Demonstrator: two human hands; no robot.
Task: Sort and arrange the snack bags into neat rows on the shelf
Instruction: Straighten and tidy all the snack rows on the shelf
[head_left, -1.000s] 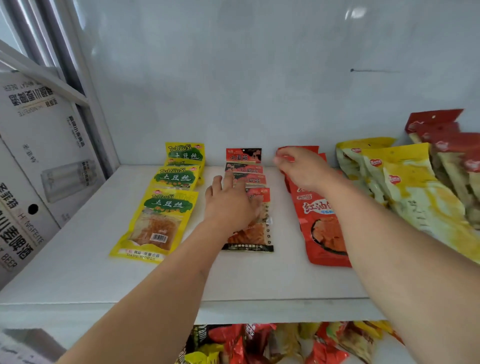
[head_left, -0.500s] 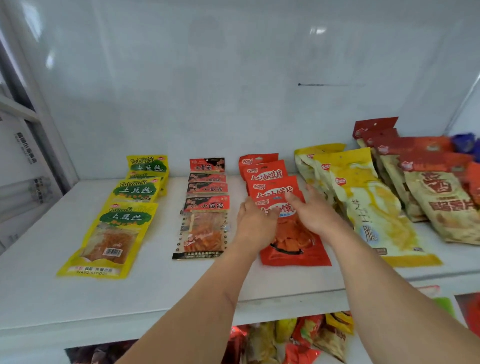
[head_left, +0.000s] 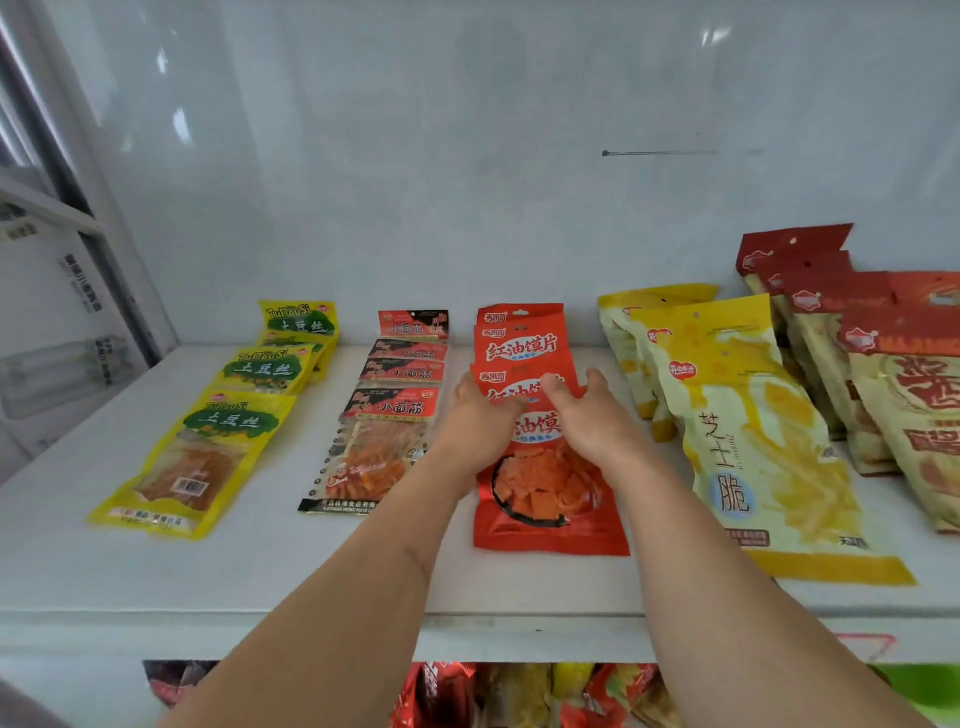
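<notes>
A row of red snack bags (head_left: 550, 499) lies overlapped in the middle of the white shelf (head_left: 260, 571), running front to back. My left hand (head_left: 475, 426) and my right hand (head_left: 597, 421) are on this row, one at each side of the second red bag (head_left: 519, 387), thumbs on top and fingers at its edges. A row of yellow-green bags (head_left: 197, 457) lies at the left. Beside it is a row of red-black bags (head_left: 379, 452). Large yellow bags (head_left: 753, 441) lie to the right of my hands.
Dark red and beige bags (head_left: 893, 374) are stacked at the far right against the white back wall (head_left: 467, 182). Mixed snack bags (head_left: 519, 696) fill the shelf below. A cardboard box (head_left: 57, 332) stands beyond the shelf's left end.
My left hand has left the red-black row and joined my right hand on the red row. The view has swung to the right, and the red bags now lie in a straighter overlapped line.
</notes>
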